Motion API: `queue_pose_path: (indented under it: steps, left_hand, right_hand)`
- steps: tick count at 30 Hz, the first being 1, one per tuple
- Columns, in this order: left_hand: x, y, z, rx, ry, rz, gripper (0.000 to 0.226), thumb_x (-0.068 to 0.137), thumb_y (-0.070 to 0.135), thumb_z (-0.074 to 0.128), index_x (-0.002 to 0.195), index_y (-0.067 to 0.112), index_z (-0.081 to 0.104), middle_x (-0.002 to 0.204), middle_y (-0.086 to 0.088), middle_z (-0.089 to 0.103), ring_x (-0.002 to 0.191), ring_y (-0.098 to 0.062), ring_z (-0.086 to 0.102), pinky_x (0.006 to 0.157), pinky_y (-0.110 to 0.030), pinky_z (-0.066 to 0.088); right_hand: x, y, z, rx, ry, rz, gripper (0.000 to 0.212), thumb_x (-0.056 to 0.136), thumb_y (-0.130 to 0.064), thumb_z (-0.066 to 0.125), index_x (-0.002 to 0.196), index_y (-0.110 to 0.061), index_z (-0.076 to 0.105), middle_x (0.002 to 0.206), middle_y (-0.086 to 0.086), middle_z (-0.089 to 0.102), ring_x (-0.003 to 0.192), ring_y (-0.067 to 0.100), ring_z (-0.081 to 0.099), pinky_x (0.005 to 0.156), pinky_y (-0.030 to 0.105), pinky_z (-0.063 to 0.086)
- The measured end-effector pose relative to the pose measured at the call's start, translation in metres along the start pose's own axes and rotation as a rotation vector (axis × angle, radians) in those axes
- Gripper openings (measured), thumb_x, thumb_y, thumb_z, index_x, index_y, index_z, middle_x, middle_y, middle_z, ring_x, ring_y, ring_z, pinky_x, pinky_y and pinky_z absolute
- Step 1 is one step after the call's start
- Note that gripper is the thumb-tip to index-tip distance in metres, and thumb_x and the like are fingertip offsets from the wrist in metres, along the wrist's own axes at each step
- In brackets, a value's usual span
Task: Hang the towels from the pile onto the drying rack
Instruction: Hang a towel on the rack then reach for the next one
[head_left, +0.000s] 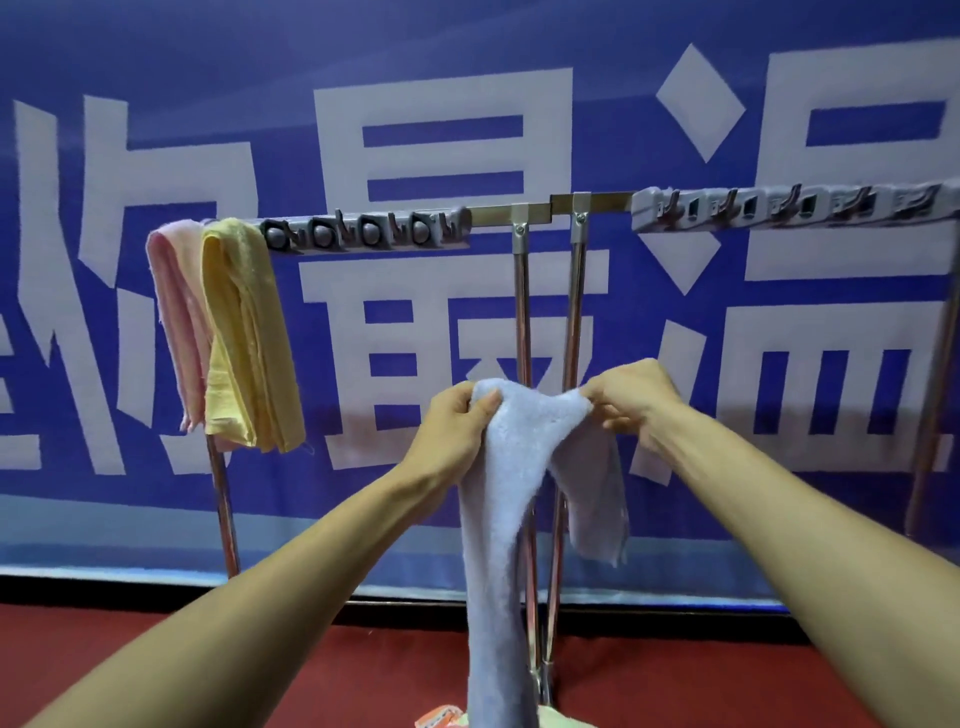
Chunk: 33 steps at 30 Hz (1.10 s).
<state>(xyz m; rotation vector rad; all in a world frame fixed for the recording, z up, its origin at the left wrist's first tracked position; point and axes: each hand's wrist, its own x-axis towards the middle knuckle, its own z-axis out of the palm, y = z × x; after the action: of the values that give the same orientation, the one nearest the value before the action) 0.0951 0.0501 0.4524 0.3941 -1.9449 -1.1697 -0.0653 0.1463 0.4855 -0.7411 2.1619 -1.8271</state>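
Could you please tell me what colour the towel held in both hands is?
The held towel is pale lavender-blue, seen best in the head view.

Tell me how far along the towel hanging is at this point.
Done: a pink towel and a yellow towel hang at the left end of the rack. In hand: the left hand and right hand grip the top edge of a blue towel, held below the bar, not yet on it. Left: this towel, plus the pile just visible at the bottom edge; how many remain cannot be told.
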Motion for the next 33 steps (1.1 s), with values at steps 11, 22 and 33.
queue_pose_path:
  steps: [11,22,33]
  left_hand:
    - [0.033,0.054,-0.010,0.316,-0.175,0.148,0.051,0.095,0.043,0.051,0.066,0.006,0.068,0.061,-0.009,0.063,0.054,-0.012,0.051,0.053,-0.023,0.044]
    - [0.043,0.058,-0.063,0.465,-0.110,-0.011,0.052,0.097,0.047,0.044,0.077,0.004,0.068,0.070,-0.006,0.069,0.062,-0.016,0.064,0.068,-0.032,0.050]
    - [0.033,0.036,-0.109,-0.034,-0.309,-0.237,0.045,0.086,0.047,0.062,0.105,0.006,0.069,0.096,-0.009,0.069,0.084,-0.026,0.059,0.076,-0.036,0.042]
  right_hand:
    - [-0.020,0.004,0.026,0.360,-0.649,-0.079,0.042,0.101,-0.038,0.044,0.068,-0.017,0.057,0.055,-0.003,0.045,0.052,0.010,0.041,0.057,0.025,0.035]
    - [-0.025,-0.017,0.053,0.484,-0.914,-0.268,0.032,0.092,-0.028,0.056,0.106,0.000,0.063,0.081,0.006,0.067,0.075,0.016,0.062,0.069,0.028,0.052]
    - [-0.011,-0.069,0.074,0.635,-0.684,-0.267,0.035,0.098,-0.023,0.052,0.113,0.007,0.061,0.100,0.018,0.068,0.088,0.022,0.068,0.075,0.033,0.057]
